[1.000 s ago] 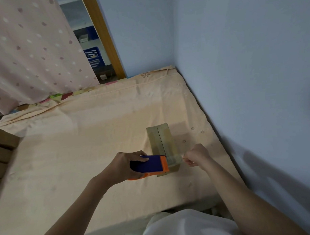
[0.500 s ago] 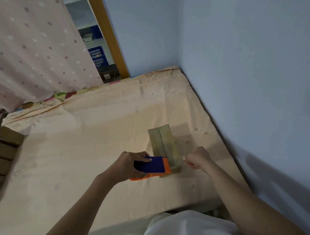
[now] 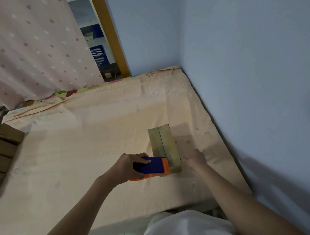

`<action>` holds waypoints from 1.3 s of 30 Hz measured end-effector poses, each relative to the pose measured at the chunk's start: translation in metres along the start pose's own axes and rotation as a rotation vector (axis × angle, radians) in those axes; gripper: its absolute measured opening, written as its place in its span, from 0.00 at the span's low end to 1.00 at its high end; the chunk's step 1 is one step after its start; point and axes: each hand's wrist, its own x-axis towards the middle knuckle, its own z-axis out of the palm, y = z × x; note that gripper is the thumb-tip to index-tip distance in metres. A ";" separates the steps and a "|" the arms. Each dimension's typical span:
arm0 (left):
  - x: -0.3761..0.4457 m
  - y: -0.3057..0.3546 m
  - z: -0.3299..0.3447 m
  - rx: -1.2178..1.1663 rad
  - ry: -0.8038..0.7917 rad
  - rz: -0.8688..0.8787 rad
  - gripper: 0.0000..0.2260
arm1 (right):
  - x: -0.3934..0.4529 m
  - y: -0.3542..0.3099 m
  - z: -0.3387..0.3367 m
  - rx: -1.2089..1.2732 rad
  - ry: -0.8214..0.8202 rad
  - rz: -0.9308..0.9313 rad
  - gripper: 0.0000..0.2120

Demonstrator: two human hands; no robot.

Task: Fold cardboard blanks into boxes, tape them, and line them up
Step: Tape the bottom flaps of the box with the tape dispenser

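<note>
My 2 forearms are bare from the elbow down, with no sleeves, watch, rings or gloves showing on them. My left hand (image 3: pixel 128 168) and right hand (image 3: pixel 196 160) are bare too. Low in view sits a plain white garment (image 3: pixel 188 225), smooth and unmarked, covering my torso.

Head cam, single view, wide-angle. Worn on person's head; looks fwd and down over bed (image 3: pixel 81 146) from its near edge. Near field: both forearms, left hand (image 3: pixel 125 168), right hand (image 3: pixel 195 160), box (image 3: pixel 163 147) close below centre. Far field: wall (image 3: pixel 245 61) at right, curtain (image 3: pixel 34 47) upper left, doorway between. No 2nd view, so no shared area.
</note>
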 end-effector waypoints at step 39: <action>-0.042 -0.036 -0.023 -0.031 0.020 0.003 0.23 | -0.010 -0.026 0.015 -0.140 0.087 -0.102 0.27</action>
